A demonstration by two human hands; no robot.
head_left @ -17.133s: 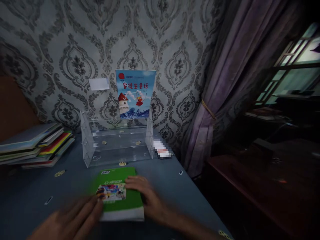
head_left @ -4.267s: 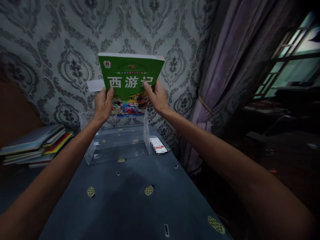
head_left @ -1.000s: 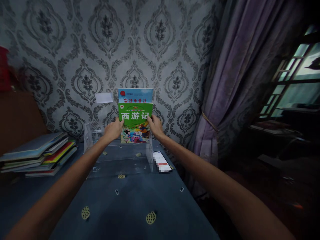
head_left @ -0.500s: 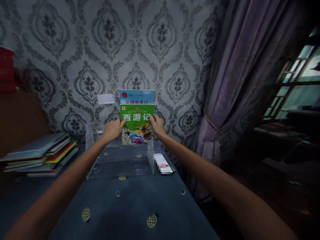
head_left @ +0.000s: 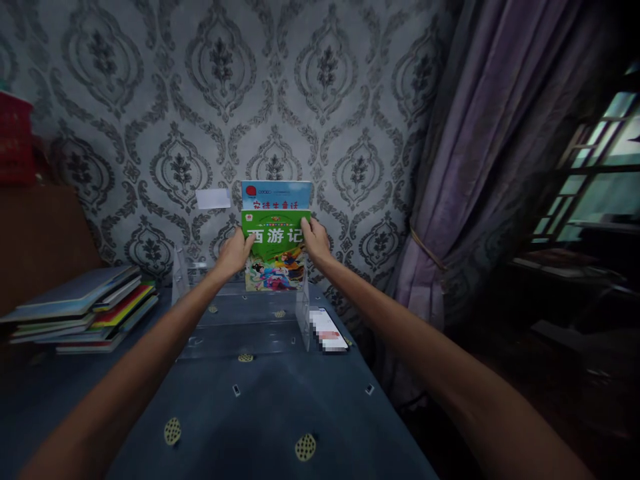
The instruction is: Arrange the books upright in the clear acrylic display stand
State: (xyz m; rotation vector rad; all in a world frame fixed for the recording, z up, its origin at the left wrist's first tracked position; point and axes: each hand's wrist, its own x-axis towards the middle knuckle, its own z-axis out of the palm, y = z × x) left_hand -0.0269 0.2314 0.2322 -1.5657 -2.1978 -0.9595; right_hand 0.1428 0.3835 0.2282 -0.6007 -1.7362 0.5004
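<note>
A green picture book stands nearly upright in a clear acrylic rack, its illustrated cover facing me. My left hand is closed on its left edge, thumb at the front. On the opposite edge my right hand grips it, thumb lying over the upper right of the cover. Just behind, a blue book rises above the green one; only its top strip shows. How far the green book rests on the rack is hard to make out. My fingers behind the covers are hidden.
Left of the rack lies a stack of books beside a brown box. A phone rests right of the rack on the blue tablecloth. A tied purple curtain hangs past the table's right edge.
My left hand has shifted slightly right, closer over the green book's edge. My right thumb has slid a little higher on the cover. Both books look nearly still.
</note>
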